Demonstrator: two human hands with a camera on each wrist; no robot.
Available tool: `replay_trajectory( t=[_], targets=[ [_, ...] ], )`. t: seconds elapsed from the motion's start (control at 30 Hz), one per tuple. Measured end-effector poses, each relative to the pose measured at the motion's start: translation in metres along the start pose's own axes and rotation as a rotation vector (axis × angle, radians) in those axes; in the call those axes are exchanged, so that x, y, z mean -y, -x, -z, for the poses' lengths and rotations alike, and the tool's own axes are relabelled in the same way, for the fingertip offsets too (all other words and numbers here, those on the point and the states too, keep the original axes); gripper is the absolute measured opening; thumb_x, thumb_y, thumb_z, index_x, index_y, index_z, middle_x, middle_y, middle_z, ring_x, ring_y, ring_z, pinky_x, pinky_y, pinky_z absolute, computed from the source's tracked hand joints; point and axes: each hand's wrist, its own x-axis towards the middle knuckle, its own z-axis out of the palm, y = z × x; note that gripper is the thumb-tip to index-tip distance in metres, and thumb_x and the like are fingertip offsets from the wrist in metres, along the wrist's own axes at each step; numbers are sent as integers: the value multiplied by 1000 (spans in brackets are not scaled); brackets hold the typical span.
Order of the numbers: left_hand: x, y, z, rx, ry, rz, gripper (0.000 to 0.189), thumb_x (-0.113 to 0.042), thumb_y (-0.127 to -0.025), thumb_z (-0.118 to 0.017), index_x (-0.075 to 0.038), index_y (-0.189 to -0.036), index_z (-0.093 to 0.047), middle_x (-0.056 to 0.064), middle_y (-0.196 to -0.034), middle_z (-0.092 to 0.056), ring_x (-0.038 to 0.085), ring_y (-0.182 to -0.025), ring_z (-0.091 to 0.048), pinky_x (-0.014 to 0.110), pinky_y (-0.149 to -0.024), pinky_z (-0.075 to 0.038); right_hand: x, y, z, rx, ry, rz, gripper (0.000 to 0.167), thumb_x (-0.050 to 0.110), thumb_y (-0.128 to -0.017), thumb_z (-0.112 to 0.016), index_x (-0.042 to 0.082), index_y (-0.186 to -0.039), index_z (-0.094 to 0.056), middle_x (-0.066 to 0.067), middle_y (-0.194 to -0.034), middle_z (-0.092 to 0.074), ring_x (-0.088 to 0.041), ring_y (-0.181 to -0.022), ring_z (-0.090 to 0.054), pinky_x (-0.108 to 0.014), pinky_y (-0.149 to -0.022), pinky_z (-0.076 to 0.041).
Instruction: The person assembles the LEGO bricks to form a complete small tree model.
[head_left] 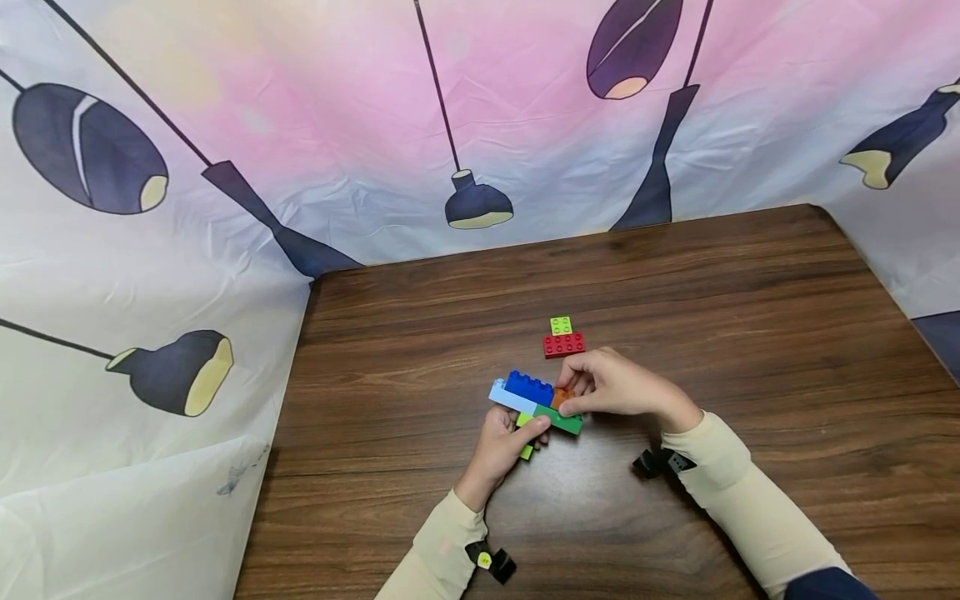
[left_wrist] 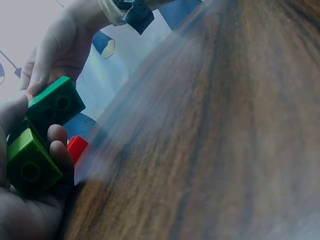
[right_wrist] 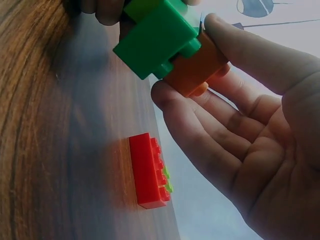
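Orange plastic toy brick [head_left: 562, 397] pinched in the right hand [head_left: 618, 383]
left hand [head_left: 502, 437] is gripping the blue-and-green plastic stack [head_left: 528, 398], red eight-stud brick [head_left: 564, 346] chilling around its 1 o'clock

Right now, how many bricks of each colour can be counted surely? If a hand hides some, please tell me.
Red brick: 1
Lime brick on the table: 1
Dark blue brick: 1
Light blue brick: 1
Orange brick: 1
Dark green brick: 1
Total: 6, without the lime part that the left hand partly hides.
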Motion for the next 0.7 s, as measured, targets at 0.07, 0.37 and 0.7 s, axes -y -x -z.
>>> replay_trajectory(
  t=[0.07,0.37,0.7],
  targets=[
    [0,0,0,-1,3,-8,16,-1,-101,-67,8,-113,-64,13,-77,-70,9,-68,-67,22,-64,-56,-1,0,0,10,-17,-4,19,14,-92,-85,5,-102,-73,1,-93,-76,-17,-84,-73,-31,-74,-62],
    [1,1,1,-19,-8,6,19,-2,-100,-69,8,-116,-63,16,-79,-69,10,-68,-67,22,-64,-56,-2,-1,-2,6,-39,-6,19,12,-91,-85,4,-102,-72,0,-93,-76,-19,-83,-73,-31,-73,-62],
    [1,1,0,-30,-11,8,21,-3,-100,-70,6,-118,-63,18,-80,-68,10,-69,-67,23,-64,-56,-5,-3,-4,-7,-72,-15,20,10,-89,-87,2,-101,-73,-2,-92,-77,-24,-84,-74,-30,-73,-63]
  ],
)
